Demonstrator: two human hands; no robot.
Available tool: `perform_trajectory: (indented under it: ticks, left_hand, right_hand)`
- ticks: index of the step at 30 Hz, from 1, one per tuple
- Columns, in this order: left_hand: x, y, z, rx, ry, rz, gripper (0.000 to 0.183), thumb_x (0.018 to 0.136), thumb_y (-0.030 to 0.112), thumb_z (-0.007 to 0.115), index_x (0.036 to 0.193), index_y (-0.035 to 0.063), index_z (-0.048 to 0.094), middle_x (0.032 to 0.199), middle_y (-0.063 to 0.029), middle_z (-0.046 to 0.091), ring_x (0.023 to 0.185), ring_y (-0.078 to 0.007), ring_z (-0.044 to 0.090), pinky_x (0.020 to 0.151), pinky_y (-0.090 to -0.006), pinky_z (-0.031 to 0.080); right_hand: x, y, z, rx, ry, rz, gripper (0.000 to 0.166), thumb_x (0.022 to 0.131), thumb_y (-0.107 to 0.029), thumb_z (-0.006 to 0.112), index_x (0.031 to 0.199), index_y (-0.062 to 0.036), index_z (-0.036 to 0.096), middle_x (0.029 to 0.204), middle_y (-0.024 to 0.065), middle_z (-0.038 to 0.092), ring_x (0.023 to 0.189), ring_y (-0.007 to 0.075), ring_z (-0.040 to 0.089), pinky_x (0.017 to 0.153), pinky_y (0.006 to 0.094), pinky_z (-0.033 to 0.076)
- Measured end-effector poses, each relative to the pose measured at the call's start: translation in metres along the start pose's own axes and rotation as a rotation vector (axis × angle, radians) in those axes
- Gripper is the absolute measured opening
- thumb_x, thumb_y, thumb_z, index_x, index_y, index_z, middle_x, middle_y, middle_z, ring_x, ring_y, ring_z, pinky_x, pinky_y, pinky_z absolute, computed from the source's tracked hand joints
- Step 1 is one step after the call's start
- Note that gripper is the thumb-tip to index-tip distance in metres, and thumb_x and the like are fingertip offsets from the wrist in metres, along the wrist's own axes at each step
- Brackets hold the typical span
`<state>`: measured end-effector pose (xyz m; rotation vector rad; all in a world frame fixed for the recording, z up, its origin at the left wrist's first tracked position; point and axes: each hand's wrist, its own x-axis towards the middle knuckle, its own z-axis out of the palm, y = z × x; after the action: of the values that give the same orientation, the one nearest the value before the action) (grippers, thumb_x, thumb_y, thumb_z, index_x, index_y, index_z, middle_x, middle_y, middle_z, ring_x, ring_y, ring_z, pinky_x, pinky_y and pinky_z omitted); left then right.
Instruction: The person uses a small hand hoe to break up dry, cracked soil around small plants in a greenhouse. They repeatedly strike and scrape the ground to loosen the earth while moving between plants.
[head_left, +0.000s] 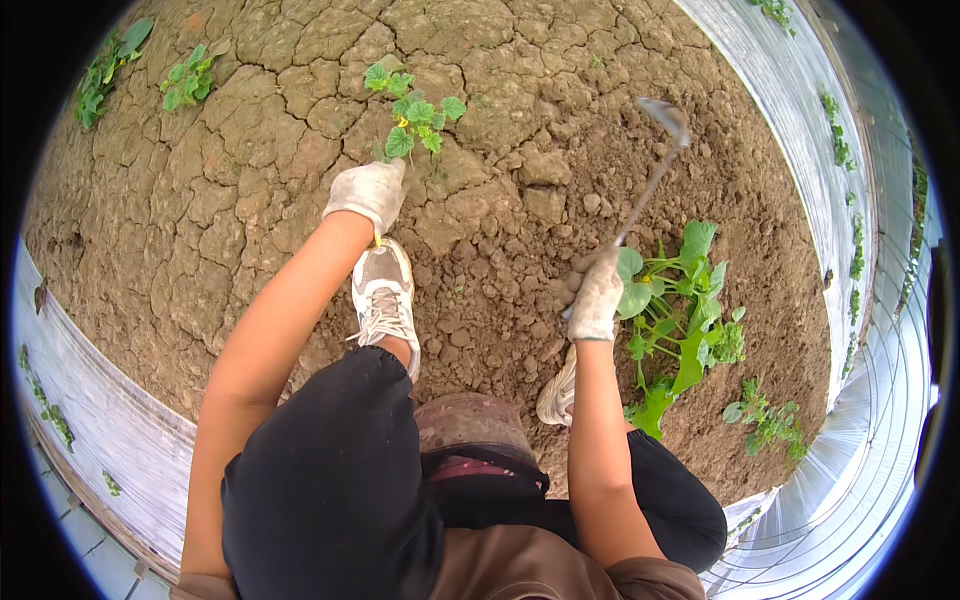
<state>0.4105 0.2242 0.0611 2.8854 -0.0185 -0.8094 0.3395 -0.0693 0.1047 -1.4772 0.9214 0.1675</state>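
My left hand (369, 193), in a pale work glove, is closed at the base of a small leafy plant (418, 112) with a yellow flower; the fingertips are partly hidden, so its hold on the stem is unclear. My right hand (596, 292), also gloved, grips a hand hoe (646, 196) with a thin metal shaft. Its curved blade (666, 120) looks blurred and is raised over crumbled soil (592, 169). Just right of the right hand grows a larger plant (679, 300) with broad leaves and a yellow flower.
Cracked, dry soil (247, 142) spreads ahead and left. Small plants stand at the upper left (187, 77) and lower right (766, 420). White plastic sheeting (787, 135) borders the soil on both sides. My shoes (384, 289) rest on the ground beside a round, dirt-stained seat (476, 421).
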Motion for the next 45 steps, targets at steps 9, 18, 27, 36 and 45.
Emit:
perform_trajectory:
  ticks: [9,18,27,36,45]
  left_hand:
    - [0.004,0.010,-0.001,-0.033,-0.015,0.024,0.032,0.093,0.033,0.051,0.110,0.0070,0.056,0.101,-0.0151,0.067,0.095,-0.0326,0.064,0.083,-0.0434,0.050]
    - [0.004,0.019,-0.012,-0.016,0.026,0.064,0.029,0.094,0.030,0.050,0.109,0.0061,0.057,0.101,-0.0143,0.067,0.096,-0.0312,0.064,0.080,-0.0440,0.052]
    - [0.001,0.033,-0.006,-0.067,-0.011,0.062,0.032,0.094,0.032,0.049,0.113,0.0071,0.055,0.106,-0.0141,0.066,0.099,-0.0317,0.063,0.083,-0.0439,0.050]
    - [-0.011,0.001,0.001,-0.031,-0.036,-0.048,0.038,0.093,0.037,0.049,0.119,0.0103,0.054,0.112,-0.0144,0.064,0.103,-0.0327,0.061,0.088,-0.0428,0.048]
    - [-0.015,0.001,0.006,0.021,0.026,-0.036,0.032,0.093,0.033,0.050,0.113,0.0078,0.055,0.107,-0.0133,0.066,0.101,-0.0324,0.062,0.084,-0.0439,0.051]
  right_hand:
    - [0.038,0.060,-0.035,-0.574,-0.057,-0.152,0.060,0.096,-0.052,0.040,0.075,0.0016,0.057,0.058,0.0107,0.052,0.051,0.0236,0.052,0.052,0.0394,0.043]
    - [0.078,0.155,-0.037,-1.169,-0.214,-0.221,0.033,0.097,-0.024,0.044,0.126,-0.0105,0.052,0.098,0.0234,0.065,0.082,0.0374,0.064,0.071,0.0423,0.053]
    - [0.029,0.130,-0.084,-0.777,0.067,-0.069,0.059,0.093,-0.054,0.047,0.088,0.0025,0.064,0.065,0.0070,0.057,0.056,0.0156,0.053,0.051,0.0306,0.042]
    - [-0.066,0.051,-0.056,-0.225,-0.055,-0.214,0.038,0.099,-0.042,0.043,0.096,-0.0055,0.052,0.061,0.0040,0.050,0.046,0.0116,0.050,0.040,0.0265,0.041]
    - [-0.021,0.051,-0.007,-0.157,-0.121,0.225,0.038,0.096,-0.039,0.048,0.092,-0.0019,0.057,0.058,0.0041,0.051,0.045,0.0151,0.052,0.040,0.0300,0.043]
